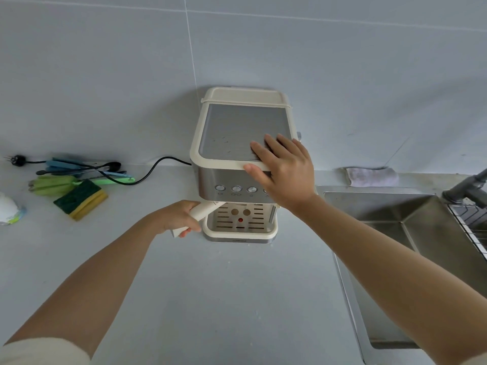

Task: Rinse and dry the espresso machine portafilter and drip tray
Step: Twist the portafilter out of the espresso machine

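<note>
At the far left of the surface (224, 299), a green-and-yellow sponge (80, 202) and a bundle of brushes (87, 169) are laid near the wall, well apart from the work. Next, the left hand (176, 218) is seen with its grip closed round the cream handle of the portafilter (204, 209), which is locked under the front of the espresso machine (237, 127); its basket is hidden beneath the brew head. Below it, the drip tray (237, 235) is seated in the machine's base, not yet taken out. The right hand (284, 175) is laid flat on the machine's top corner, fingers straight, holding nothing, apparently to brace it. The step in hand is judged to be unlocking the portafilter. A twist of the handle is called for next, then a carry rightward to the sink (395, 214), where a faucet (466, 188) stands. A folded cloth (371, 176) is placed behind the sink for drying.
</note>
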Motion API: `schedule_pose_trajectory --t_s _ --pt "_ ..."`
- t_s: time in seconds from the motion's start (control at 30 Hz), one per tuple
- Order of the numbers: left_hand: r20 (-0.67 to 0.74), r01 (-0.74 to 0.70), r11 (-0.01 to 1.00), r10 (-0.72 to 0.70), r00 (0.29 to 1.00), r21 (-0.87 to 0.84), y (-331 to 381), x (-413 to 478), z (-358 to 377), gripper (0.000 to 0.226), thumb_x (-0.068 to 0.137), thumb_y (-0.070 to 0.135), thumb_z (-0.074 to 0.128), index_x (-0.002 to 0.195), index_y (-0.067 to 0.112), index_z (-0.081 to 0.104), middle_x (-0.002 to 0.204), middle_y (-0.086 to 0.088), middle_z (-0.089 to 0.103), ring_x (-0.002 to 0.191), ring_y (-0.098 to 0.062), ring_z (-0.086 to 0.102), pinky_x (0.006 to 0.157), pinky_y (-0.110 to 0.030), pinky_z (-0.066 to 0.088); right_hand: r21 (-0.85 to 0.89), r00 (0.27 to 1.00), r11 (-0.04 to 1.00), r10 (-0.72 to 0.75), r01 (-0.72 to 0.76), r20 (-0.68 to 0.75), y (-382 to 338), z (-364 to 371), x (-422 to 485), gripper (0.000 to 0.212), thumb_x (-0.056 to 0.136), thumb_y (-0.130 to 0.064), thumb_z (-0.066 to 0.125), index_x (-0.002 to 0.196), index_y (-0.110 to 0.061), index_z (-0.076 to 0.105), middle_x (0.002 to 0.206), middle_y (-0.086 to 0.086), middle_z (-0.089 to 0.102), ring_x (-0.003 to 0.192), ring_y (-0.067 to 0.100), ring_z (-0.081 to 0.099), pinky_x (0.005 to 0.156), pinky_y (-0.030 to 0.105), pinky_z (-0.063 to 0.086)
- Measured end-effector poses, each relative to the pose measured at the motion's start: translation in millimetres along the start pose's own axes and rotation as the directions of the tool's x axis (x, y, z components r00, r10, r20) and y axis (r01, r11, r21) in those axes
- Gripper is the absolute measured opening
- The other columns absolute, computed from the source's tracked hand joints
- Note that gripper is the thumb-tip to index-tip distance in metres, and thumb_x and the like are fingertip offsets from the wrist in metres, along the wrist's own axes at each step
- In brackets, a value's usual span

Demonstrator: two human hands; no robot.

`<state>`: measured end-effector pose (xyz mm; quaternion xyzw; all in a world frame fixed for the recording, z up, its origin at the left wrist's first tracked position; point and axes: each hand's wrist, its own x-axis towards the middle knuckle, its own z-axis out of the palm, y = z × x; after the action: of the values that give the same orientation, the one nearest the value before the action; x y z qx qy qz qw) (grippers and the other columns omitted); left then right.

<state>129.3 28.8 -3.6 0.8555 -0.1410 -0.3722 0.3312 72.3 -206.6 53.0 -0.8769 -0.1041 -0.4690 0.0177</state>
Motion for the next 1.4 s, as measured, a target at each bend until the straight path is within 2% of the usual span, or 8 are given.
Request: schedule_pose_trajectory --t_s 0.2,0.4,0.8,1.0,1.13,1.23,1.3,1.4 --pt "0.034 0.028 0.997 -0.030 0.999 0.073 -0.5 -2.2 -11.1 0.028 0.059 0.013 0.063 0.085 0.013 0.051 0.068 -0.012 0.049 0.040 -0.015 0.043 0.048 -0.020 0.037 0.015 0.999 1.000 0.022 -0.023 0.049 -1.5 -5.9 2.6 0.055 0.095 -0.053 0.030 0.097 -0.014 0.069 0.086 0.003 0.065 0.078 0.023 0.059 0.071 0.032 0.045" --pt "-0.031 0.067 0.997 -0.066 0.997 0.026 -25.1 -4.1 -2.6 0.021 0.078 -0.002 0.060 0.086 0.013 0.048 0.073 -0.011 0.049 0.048 -0.018 0.044 0.047 -0.023 0.039 0.025 0.992 0.998 0.050 -0.054 0.120 -4.3 -9.3 4.5 0.057 0.094 -0.054 0.028 0.098 -0.015 0.069 0.088 0.003 0.065 0.078 0.023 0.058 0.072 0.032 0.045" --pt "-0.111 0.205 0.977 -0.211 0.971 -0.062 -45.2 -83.5 64.8 0.016 0.077 0.006 0.058 0.084 0.012 0.045 0.059 -0.003 0.048 0.036 -0.014 0.044 0.042 -0.018 0.032 0.012 0.914 0.995 0.084 -0.097 0.398 -10.3 -22.6 9.9 0.070 0.093 -0.057 0.010 0.117 -0.014 0.060 0.104 0.008 0.065 0.096 0.032 0.060 0.083 0.040 0.048" --pt "-0.095 0.206 0.973 -0.216 0.972 -0.101 -35.6 -112.2 99.1 0.015 0.079 0.005 0.057 0.083 0.013 0.045 0.059 -0.002 0.048 0.032 -0.009 0.043 0.032 -0.016 0.031 -0.029 0.864 0.994 0.109 -0.109 0.491 -14.8 -31.9 14.9 0.077 0.091 -0.060 0.003 0.112 -0.012 0.059 0.103 0.007 0.062 0.094 0.030 0.056 0.083 0.040 0.044" --pt "-0.044 0.169 0.982 -0.173 0.984 -0.083 -27.2 -112.9 112.1 0.018 0.078 0.007 0.056 0.079 0.016 0.041 0.060 0.000 0.047 0.035 -0.010 0.044 0.036 -0.014 0.031 -0.093 0.770 0.985 0.169 -0.142 0.615 -18.5 -43.6 20.7 0.070 0.086 -0.061 0.006 0.129 -0.020 0.043 0.129 0.005 0.048 0.121 0.026 0.041 0.102 0.039 0.031" --pt "-0.026 0.139 0.988 -0.142 0.990 -0.073 -18.8 -105.6 118.1 0.020 0.077 0.006 0.056 0.076 0.017 0.040 0.060 0.000 0.046 0.036 -0.011 0.044 0.036 -0.015 0.030 -0.116 0.687 0.957 0.272 -0.266 0.674 -22.2 -52.6 21.8 0.057 0.096 -0.053 0.019 0.145 -0.026 0.021 0.154 0.007 0.020 0.142 0.024 0.016 0.115 0.039 0.015" --pt "-0.013 0.123 0.991 -0.124 0.992 -0.059 -12.3 -98.0 122.4 0.018 0.078 0.007 0.056 0.078 0.017 0.041 0.061 -0.001 0.047 0.037 -0.012 0.044 0.037 -0.015 0.032 -0.120 0.662 0.932 0.330 -0.342 0.673 -24.0 -62.0 16.7 0.057 0.098 -0.049 0.023 0.149 -0.026 0.010 0.158 0.005 0.006 0.146 0.023 0.005 0.117 0.039 0.008" --pt "0.007 0.082 0.996 -0.082 0.997 -0.036 -1.3 -85.4 132.1 0.017 0.077 0.008 0.056 0.080 0.016 0.042 0.060 -0.001 0.047 0.036 -0.013 0.045 0.040 -0.015 0.032 -0.128 0.635 0.890 0.407 -0.438 0.657 -20.9 -80.8 -0.4 0.059 0.098 -0.047 0.024 0.149 -0.025 0.004 0.159 0.005 0.001 0.146 0.022 0.001 0.118 0.039 0.007"
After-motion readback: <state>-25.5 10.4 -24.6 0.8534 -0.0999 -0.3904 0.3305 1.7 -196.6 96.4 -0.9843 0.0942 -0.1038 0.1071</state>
